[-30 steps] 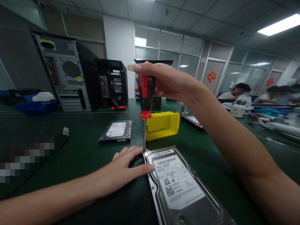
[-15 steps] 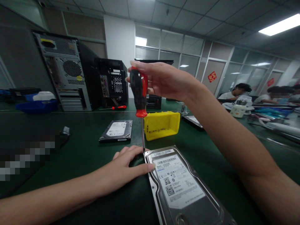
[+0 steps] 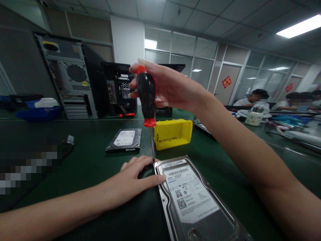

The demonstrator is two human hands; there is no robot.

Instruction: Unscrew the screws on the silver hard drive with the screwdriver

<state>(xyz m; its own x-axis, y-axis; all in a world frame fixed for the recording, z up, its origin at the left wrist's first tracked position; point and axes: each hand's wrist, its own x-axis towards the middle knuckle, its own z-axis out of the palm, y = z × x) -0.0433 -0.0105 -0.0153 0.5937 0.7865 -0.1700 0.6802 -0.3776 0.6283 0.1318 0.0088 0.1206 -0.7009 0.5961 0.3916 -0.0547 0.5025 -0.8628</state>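
Observation:
A silver hard drive [image 3: 200, 217] with a white label lies on the green table in front of me. My left hand [image 3: 136, 172] grips its far left corner, thumb on top of the label edge and fingers along the side. In my right hand [image 3: 163, 80] is a screwdriver [image 3: 146, 97] with a black and red handle, held nearly upright. Its shaft runs down to the drive's far left corner, and the tip touches there; any screw under it is too small to make out.
Beyond the drive stand a yellow bin [image 3: 174, 134] on its side and a second hard drive [image 3: 126, 140]. Two computer cases [image 3: 72, 77] rise at the back left, near a red-handled screwdriver [image 3: 127, 115] and a blue tray [image 3: 38, 113]. People [image 3: 255, 97] sit at the far right.
My right hand has shifted slightly left, its fingers spread a little more around the handle, and the screwdriver leans more to the left at its top. My left hand and the drive stay put.

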